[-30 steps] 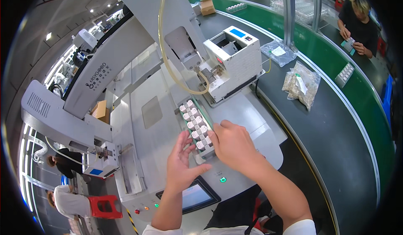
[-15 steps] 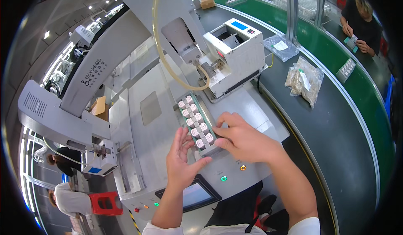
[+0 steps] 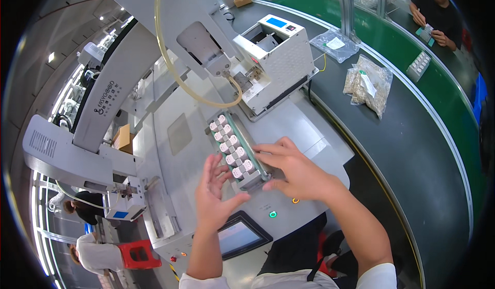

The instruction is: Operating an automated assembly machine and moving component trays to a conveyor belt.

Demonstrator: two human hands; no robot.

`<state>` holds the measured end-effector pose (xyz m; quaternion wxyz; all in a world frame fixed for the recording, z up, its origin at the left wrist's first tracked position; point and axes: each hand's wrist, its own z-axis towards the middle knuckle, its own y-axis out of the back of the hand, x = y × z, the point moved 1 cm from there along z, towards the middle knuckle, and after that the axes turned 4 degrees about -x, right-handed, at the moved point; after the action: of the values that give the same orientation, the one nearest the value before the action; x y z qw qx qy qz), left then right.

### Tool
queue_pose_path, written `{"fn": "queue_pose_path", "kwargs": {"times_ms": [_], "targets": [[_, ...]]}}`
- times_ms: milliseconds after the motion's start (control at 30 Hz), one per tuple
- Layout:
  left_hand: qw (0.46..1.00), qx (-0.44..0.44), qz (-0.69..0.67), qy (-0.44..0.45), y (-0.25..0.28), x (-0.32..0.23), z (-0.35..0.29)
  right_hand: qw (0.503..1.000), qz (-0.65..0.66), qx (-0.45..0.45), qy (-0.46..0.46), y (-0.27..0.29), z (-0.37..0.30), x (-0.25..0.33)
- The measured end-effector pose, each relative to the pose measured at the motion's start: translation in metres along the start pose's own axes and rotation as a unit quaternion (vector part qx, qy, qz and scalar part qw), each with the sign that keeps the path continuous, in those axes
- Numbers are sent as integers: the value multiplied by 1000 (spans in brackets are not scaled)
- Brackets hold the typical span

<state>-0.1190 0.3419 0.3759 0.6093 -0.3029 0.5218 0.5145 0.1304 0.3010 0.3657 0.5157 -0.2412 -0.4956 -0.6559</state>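
Observation:
A long grey and green holder (image 3: 251, 180) sits on the machine's pale bed, tilted away from me to the left. In it stand two rows of small white-topped parts (image 3: 232, 140) with grey pieces between them. My left hand (image 3: 214, 201) is at its near left side, fingers stretched upward and thumb apart, gripping nothing. Along the right side lies my right hand (image 3: 296, 171), its fingers extended close to the holder's edge and its thumb by the near corner. Whether those fingertips touch the edge I cannot tell.
Behind the holder stands a white feeder unit (image 3: 278, 64) with a yellowish hose (image 3: 178, 77) looping beside it. A touch screen (image 3: 241, 237) and lit buttons (image 3: 273, 214) are near me. Bags of small parts (image 3: 368, 85) lie right, before a green conveyor (image 3: 392, 51); a co-worker (image 3: 438, 15) sits beyond.
My right hand's fingers have straightened and its thumb has moved off the holder's near end. My left hand has drawn slightly away from the holder. The whole view has shifted a little.

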Motion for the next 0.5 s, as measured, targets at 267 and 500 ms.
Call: {"fn": "queue_pose_path", "kwargs": {"times_ms": [267, 500], "targets": [[988, -27, 150, -28, 48, -16, 127, 981, -97, -166, -11, -20, -18, 29], [981, 187, 42, 25, 32, 23, 202, 972, -93, -204, -66, -51, -28, 48]]}}
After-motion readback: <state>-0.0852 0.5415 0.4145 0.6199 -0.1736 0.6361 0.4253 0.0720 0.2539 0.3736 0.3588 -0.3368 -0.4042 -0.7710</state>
